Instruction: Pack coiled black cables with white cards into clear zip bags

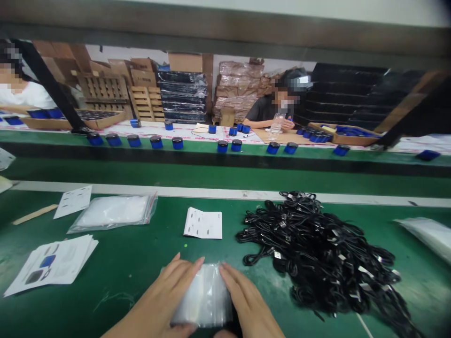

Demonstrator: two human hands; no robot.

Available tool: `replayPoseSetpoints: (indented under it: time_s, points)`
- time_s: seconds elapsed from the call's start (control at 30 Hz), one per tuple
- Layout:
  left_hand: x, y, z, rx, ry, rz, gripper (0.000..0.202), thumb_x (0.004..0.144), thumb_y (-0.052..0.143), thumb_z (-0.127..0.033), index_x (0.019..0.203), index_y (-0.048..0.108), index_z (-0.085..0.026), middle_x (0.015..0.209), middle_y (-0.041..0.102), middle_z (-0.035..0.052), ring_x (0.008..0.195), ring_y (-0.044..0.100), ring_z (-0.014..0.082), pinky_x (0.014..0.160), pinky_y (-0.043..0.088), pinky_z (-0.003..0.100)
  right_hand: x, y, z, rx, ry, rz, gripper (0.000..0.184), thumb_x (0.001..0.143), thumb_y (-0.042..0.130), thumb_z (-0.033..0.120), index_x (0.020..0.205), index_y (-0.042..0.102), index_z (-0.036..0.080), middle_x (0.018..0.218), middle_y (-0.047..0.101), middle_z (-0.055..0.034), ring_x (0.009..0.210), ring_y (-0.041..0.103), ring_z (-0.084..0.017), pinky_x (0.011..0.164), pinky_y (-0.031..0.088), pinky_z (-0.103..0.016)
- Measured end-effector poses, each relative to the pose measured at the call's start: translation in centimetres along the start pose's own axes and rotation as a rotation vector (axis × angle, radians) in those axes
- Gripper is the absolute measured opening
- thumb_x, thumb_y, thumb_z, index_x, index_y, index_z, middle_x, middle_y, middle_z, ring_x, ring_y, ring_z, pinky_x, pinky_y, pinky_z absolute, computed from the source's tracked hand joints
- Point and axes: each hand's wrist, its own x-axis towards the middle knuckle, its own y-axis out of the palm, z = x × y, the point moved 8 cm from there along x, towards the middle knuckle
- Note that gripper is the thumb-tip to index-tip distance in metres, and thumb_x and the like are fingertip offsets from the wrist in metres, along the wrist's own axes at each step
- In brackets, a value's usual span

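Both my hands rest on a small clear plastic bag (206, 298) lying on the green table at the bottom middle. My left hand (169, 293) lies flat on the bag's left side, fingers stretched out together. My right hand (246, 300) lies flat on its right side, fingers extended. A large heap of coiled black cables (317, 253) sits just to the right of my right hand. A white sticker sheet (203, 223) lies beyond the bag.
A stack of printed leaflets (52, 264), a pile of zip bags (112, 212), another sticker sheet (73, 201) and a wooden stick (34, 214) lie left. More bags (428, 234) lie far right. Blue cylinders (157, 142) line the conveyor; two people sit beyond.
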Motion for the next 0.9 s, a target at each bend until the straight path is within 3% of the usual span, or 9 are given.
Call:
replayPoseSetpoints:
  time_s: [0.1,0.2,0.27,0.37,0.47,0.53,0.67,0.77,0.9]
  points:
    - [-0.1,0.0,0.1,-0.005,-0.019,0.052,0.112,0.065,0.078,-0.026,0.146,0.002,-0.042,0.143,0.046,0.003,0.128,0.043,0.0335,0.107,0.03,0.058,-0.2,1.2,0.1,0.003,0.04,-0.031,0.105,0.067,0.079,0.021,0.149,0.013,0.024,0.147,0.035,-0.0154,0.131,0.038,-0.036,0.105,0.035,-0.049]
    - [-0.2,-0.4,0.4,0.005,-0.055,-0.014,0.113,0.052,0.082,-0.054,0.145,0.02,-0.037,0.139,0.049,0.0069,0.127,0.043,0.0353,0.108,0.018,0.064,-0.6,1.9,0.0,0.024,0.127,-0.105,0.109,0.061,0.082,0.02,0.148,0.018,0.026,0.149,0.031,-0.0143,0.132,0.034,-0.037,0.106,0.034,-0.05]
    - [-0.2,-0.8,1.2,0.026,-0.123,-0.098,0.092,0.055,0.075,-0.062,0.135,0.043,-0.03,0.13,0.056,0.0093,0.122,0.049,0.0349,0.108,0.016,0.067,-0.9,1.8,0.0,0.049,0.149,-0.147,0.107,0.063,0.082,0.023,0.148,0.018,0.026,0.15,0.029,-0.0138,0.134,0.032,-0.036,0.106,0.035,-0.048]
    - [0.0,-1.3,2.1,0.083,-0.222,-0.183,0.046,0.073,0.069,-0.047,0.113,0.062,-0.024,0.106,0.064,0.0081,0.105,0.059,0.0305,0.103,0.027,0.067,-1.0,1.7,0.7,0.038,0.083,-0.144,0.103,0.07,0.078,0.029,0.15,0.012,0.023,0.148,0.033,-0.0149,0.133,0.033,-0.035,0.106,0.035,-0.049]
    - [0.4,-1.9,2.2,0.112,-0.239,-0.224,0.025,0.073,0.071,-0.034,0.094,0.066,-0.021,0.084,0.064,0.003,0.086,0.063,0.0259,0.097,0.036,0.065,-1.1,2.2,1.5,-0.036,0.003,-0.151,0.106,0.071,0.078,0.033,0.15,0.009,0.017,0.145,0.037,-0.0189,0.132,0.034,-0.036,0.106,0.034,-0.052]
    - [0.7,-2.3,2.0,0.117,-0.252,-0.247,0.012,0.074,0.07,-0.029,0.081,0.064,-0.021,0.077,0.063,0.0,0.078,0.063,0.0227,0.095,0.038,0.064,-1.2,2.6,1.9,-0.101,-0.013,-0.188,0.104,0.068,0.08,0.035,0.149,0.017,0.014,0.142,0.041,-0.0218,0.13,0.037,-0.037,0.104,0.037,-0.052]
    - [0.6,-3.2,1.5,0.149,-0.254,-0.304,0.015,0.078,0.065,-0.027,0.065,0.062,-0.022,0.069,0.06,-0.0031,0.07,0.061,0.0189,0.096,0.034,0.063,-1.2,3.2,2.9,-0.188,-0.035,-0.25,0.092,0.068,0.078,0.038,0.143,0.031,0.009,0.136,0.047,-0.0239,0.127,0.042,-0.037,0.1,0.041,-0.053]
    - [0.3,-3.8,1.0,0.198,-0.189,-0.353,0.016,0.082,0.059,-0.023,0.068,0.067,-0.024,0.076,0.065,-0.0009,0.083,0.062,0.0224,0.099,0.029,0.063,-1.2,2.6,3.6,-0.222,-0.02,-0.299,0.083,0.071,0.074,0.034,0.139,0.035,0.007,0.133,0.051,-0.0241,0.124,0.046,-0.038,0.098,0.044,-0.054]
    - [-0.2,-4.3,-0.2,0.306,0.012,-0.401,0.016,0.085,0.057,-0.017,0.087,0.07,-0.027,0.102,0.069,0.0042,0.107,0.055,0.0293,0.098,0.028,0.067,-1.2,-0.1,4.3,-0.22,0.027,-0.443,0.068,0.076,0.069,0.032,0.133,0.041,0.011,0.133,0.05,-0.0241,0.121,0.048,-0.04,0.093,0.046,-0.055]
